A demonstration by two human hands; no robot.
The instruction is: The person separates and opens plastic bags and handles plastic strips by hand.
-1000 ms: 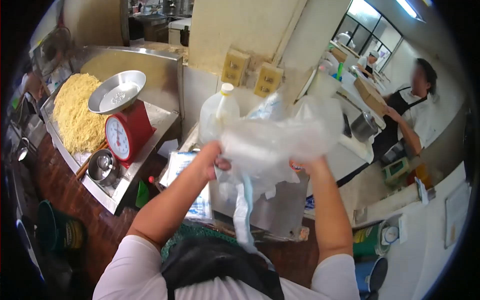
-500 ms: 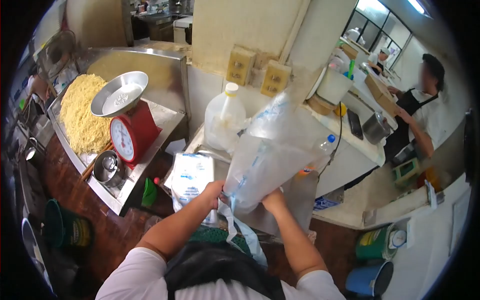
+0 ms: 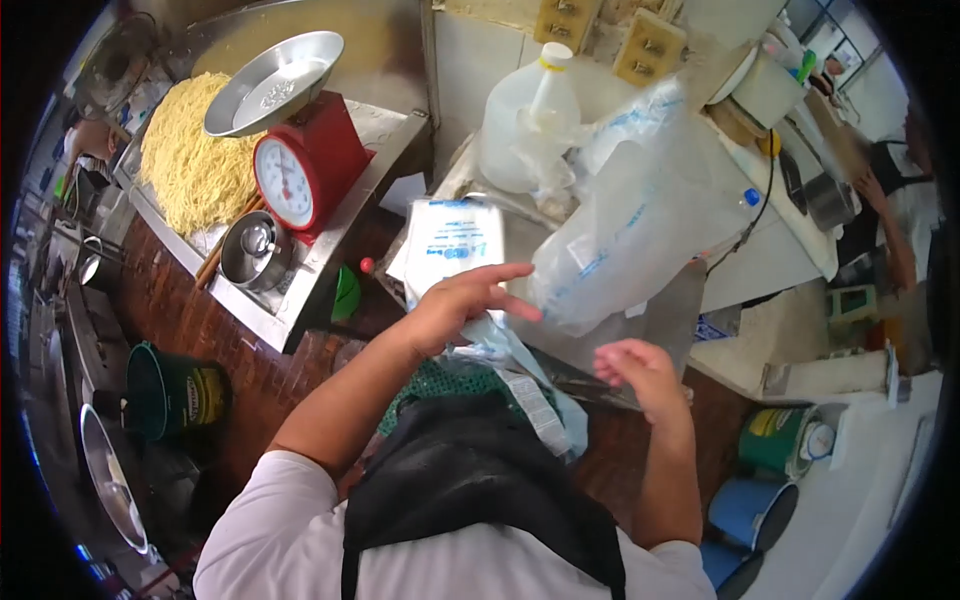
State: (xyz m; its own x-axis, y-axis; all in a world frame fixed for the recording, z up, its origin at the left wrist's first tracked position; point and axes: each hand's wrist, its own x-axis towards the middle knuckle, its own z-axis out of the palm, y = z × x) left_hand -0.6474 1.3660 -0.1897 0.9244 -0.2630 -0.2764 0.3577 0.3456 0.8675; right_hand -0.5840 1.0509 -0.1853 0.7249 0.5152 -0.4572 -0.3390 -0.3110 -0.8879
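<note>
My left hand (image 3: 470, 305) is over the near edge of the counter, its fingers stretched toward a large clear plastic bag (image 3: 620, 240) with blue print. A bluish plastic wrapper (image 3: 535, 385) hangs below that hand over a green mesh basket (image 3: 425, 385); whether the hand touches the wrapper is unclear. To the right, clear of the bag, my right hand (image 3: 635, 370) has its fingers partly bent and apart, with nothing in them. A pack of white bags (image 3: 455, 240) lies just beyond my left hand.
A red scale (image 3: 320, 160) with a metal pan stands on a steel table beside yellow noodles (image 3: 195, 160). Behind the bag is a translucent jug (image 3: 525, 125). Buckets (image 3: 165, 390) stand on the floor at both sides. A co-worker's arm (image 3: 890, 230) shows at the right.
Both hands have let go of the clear bag, which now rests on the counter. My right hand has moved away to the right. The view has tilted down and shifted left.
</note>
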